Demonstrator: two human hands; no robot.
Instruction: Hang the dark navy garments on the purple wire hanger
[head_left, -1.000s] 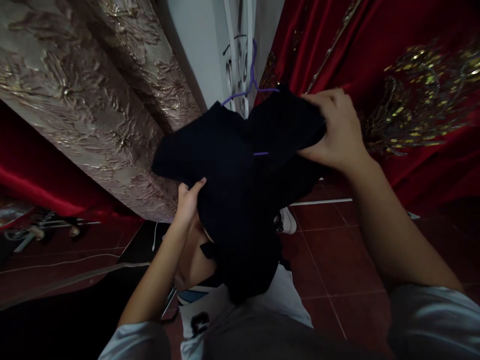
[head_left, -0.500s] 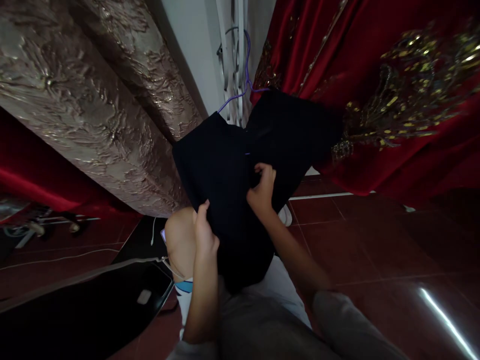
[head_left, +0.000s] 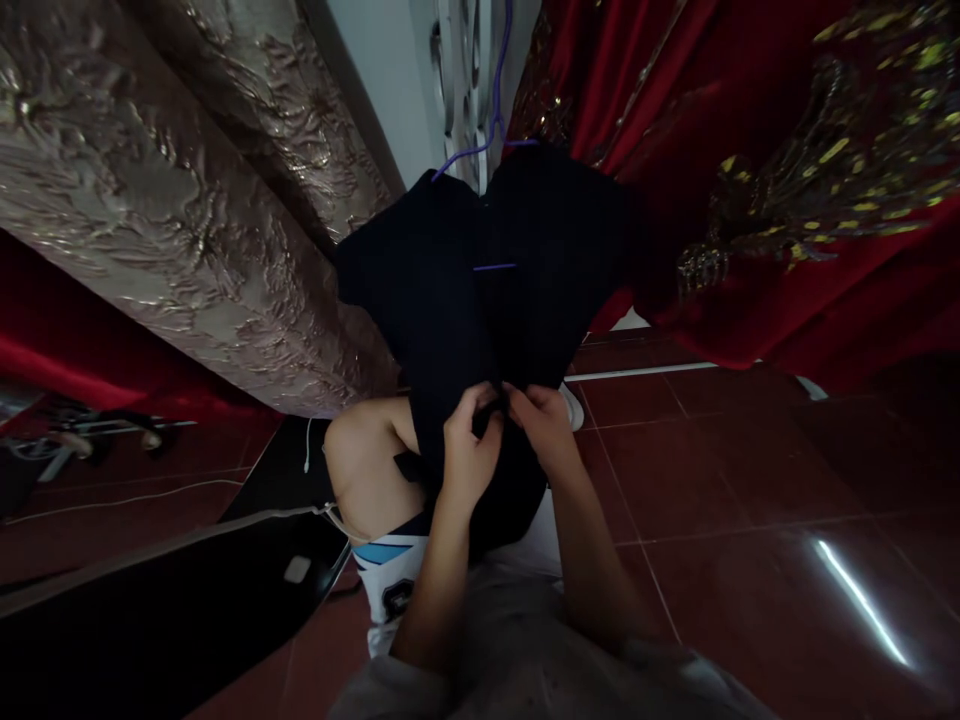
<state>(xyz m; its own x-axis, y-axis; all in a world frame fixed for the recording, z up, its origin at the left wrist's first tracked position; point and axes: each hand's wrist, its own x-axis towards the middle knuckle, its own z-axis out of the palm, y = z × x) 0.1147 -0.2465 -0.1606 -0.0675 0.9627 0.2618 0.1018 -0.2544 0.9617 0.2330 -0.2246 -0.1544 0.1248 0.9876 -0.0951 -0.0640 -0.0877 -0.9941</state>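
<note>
The room is dim, with a red tiled floor (head_left: 712,480) below you and draped cloth on both sides. The dark garment (head_left: 427,290) is directly in front of you, its shoulders on a purple hanger (head_left: 498,100) and its lower part over your lap. The bar of the hanger shows through the gap at the garment's front. Your left hand (head_left: 471,455) is curled, thumb and fingers pinching dark cloth near the centre of that front. Your right hand (head_left: 546,425) pinches cloth just beside it; the two sets of fingertips nearly meet. Which fold or fastening lies between them is too dark to tell.

At the edges, the garment's left side borders a pale embossed cloth (head_left: 210,230), and its right shoulder merges in shadow with a red cloth (head_left: 645,110) carrying gold sequins (head_left: 840,160). The widest open room is over the tiles, to the right of your right forearm. Your bare knee (head_left: 356,440) is beside the garment's left edge, above white shorts (head_left: 386,590) with a blue stripe.

Further out, a black surface (head_left: 187,610) sits at lower left, a pale cable (head_left: 225,530) running across it. White metalwork (head_left: 465,90) stands behind the hanger. A streak of light (head_left: 862,605) marks the floor at lower right.
</note>
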